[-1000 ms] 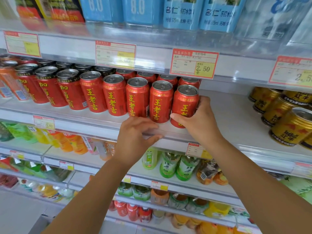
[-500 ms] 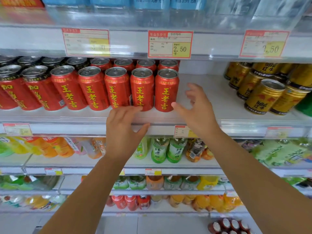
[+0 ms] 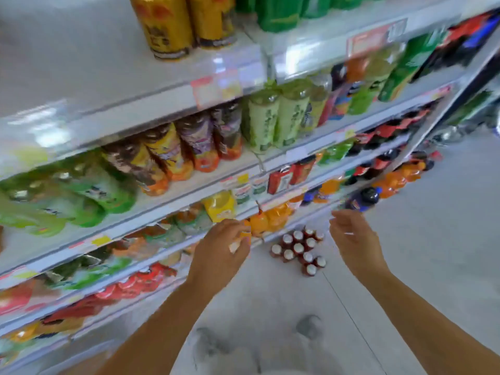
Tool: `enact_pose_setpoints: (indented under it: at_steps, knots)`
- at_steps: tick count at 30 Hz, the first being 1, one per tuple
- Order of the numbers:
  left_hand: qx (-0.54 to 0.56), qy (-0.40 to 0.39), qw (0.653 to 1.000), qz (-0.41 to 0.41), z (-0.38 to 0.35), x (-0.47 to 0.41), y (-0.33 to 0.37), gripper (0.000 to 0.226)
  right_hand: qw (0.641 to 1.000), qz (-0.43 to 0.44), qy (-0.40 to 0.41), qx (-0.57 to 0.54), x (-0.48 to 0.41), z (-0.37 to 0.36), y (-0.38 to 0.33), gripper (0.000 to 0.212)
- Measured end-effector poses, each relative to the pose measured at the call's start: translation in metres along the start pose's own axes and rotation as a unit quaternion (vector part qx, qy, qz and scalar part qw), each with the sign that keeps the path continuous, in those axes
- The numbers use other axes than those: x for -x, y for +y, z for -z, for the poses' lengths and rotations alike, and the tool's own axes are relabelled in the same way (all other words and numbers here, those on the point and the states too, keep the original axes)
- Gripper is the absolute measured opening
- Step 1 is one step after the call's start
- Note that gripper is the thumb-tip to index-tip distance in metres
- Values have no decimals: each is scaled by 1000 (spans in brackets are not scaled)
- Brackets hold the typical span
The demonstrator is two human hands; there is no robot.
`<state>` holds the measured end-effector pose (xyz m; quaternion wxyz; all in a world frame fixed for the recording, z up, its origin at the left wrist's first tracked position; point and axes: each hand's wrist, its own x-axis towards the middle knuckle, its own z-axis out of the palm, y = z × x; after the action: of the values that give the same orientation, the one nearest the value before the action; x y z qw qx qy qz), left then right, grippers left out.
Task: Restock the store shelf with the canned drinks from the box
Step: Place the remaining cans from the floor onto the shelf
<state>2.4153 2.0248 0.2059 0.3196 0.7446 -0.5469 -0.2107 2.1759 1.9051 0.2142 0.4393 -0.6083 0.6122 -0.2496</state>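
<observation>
Frame is motion-blurred and tilted, so detail is limited.

Hands:
- Left hand [image 3: 220, 250] is seen at 6 o'clock of the view. Fingers are loosely curled and nothing is gripped, as far as the blur allows. It is held in front of the lower shelf edges, just beside the orange bottles [image 3: 270, 219].
- Right hand [image 3: 354, 239] is seen at 5 o'clock, over the floor [image 3: 419, 266]. Fingers are relaxed and slightly bent, and nothing is held.

Task items:
- No can is carried by either hand.
- The box is not in view, so remaining stock cannot be counted.
- The only cans that can be made out are the gold cans [image 3: 167, 25] at 11 o'clock on the top shelf [image 3: 121, 85] and the green cans [image 3: 273, 14] at 12 o'clock.
- A wide bare stretch of shelf is seen at 9 o'clock of the gold cans.
- The shelves below are loaded with bottles, not cans.

A pack of small white-capped bottles [image 3: 299, 251] stands on the floor between the two hands, at 3 o'clock of the left hand. It is judged not to be part of this job.

Progress (judged): this is a gap between placements, with no can in transit. The bare stretch suggests room is left to be filled, but the done/left split cannot be fixed from this view. Still to be done: the box located, cans gripped, raised and set on the shelf.
</observation>
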Motion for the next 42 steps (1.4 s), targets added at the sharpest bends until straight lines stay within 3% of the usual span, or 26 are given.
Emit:
enact_pose_setpoints:
  at_steps: [8, 13, 17, 25, 29, 32, 35, 38, 42]
  knots:
    - [-12, -200, 964, 173, -212, -15, -21, 31, 977, -199, -31, 73, -63, 45, 186, 21]
    - [-59, -301, 919, 250, -310, -16, -79, 35, 945, -309, -47, 92, -99, 12, 297, 27]
    - [-77, -339, 896, 275, -402, -33, -142, 38, 930, -345, -65, 109, -127, -35, 397, 30]
    - [-95, -306, 917, 238, -578, -91, -292, 42, 915, -365, -115, 130, -182, -163, 580, 42]
    - [-207, -242, 943, 94, -629, -109, -355, 56, 923, -355, -108, 105, -205, -223, 639, 64]
    - [-270, -222, 937, -7, -650, -112, -386, 74, 933, -341, -84, 73, -215, -253, 664, 76]
    - [-319, -212, 923, -28, -667, -113, -403, 86, 941, -333, -21, 52, -220, -275, 678, 82]
    - [-332, -193, 923, -25, -675, -121, -405, 73, 939, -339, 19, 59, -223, -284, 681, 74]
    - [-287, -202, 936, -15, -656, -121, -391, 63, 934, -348, 15, 80, -217, -267, 662, 59]
